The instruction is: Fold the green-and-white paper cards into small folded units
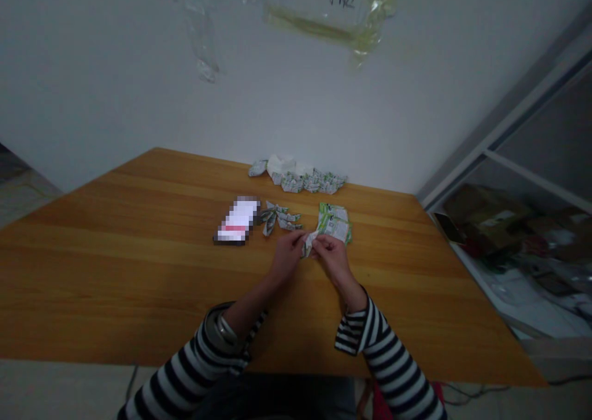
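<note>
My left hand [287,255] and my right hand [333,258] meet above the wooden table, both pinching a folded strip of green-and-white printed paper [309,245]. Just beyond my right hand lies a flat stack of similar printed paper [333,224]. A small cluster of folded pieces [280,218] sits beyond my left hand. Farther back, near the wall, a long chain of folded green-and-white paper [296,178] lies along the table edge. Most of the held strip is hidden by my fingers.
A phone [237,221] with a pixelated screen lies left of the folded pieces on the honey-coloured wooden table [139,272]. A clear plastic bag [328,7] hangs on the white wall. A white-framed shelf [504,235] holding cluttered items stands right of the table.
</note>
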Motion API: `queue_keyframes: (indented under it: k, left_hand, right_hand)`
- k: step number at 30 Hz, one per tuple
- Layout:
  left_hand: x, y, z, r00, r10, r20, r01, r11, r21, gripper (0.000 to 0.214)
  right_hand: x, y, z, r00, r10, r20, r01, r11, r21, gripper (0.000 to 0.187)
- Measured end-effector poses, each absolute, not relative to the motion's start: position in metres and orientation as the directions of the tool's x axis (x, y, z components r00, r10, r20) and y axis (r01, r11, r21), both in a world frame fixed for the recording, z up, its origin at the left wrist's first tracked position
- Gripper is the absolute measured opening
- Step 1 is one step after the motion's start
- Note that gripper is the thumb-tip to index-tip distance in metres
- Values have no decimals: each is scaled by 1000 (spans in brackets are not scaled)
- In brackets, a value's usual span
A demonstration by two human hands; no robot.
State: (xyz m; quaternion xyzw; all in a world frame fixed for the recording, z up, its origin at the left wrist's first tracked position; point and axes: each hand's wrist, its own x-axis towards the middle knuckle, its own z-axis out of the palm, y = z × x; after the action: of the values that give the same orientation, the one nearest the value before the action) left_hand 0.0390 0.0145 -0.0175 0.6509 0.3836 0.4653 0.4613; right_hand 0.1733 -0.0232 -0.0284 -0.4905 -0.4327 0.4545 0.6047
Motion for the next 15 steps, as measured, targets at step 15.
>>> queue_keyframes:
  k: [15]
  left_hand:
    - [44, 4, -20, 506, 801, 320, 141, -443, 885, 47]
  right_hand:
    - [183, -21, -33, 253, 967, -14, -283, 60, -957, 24]
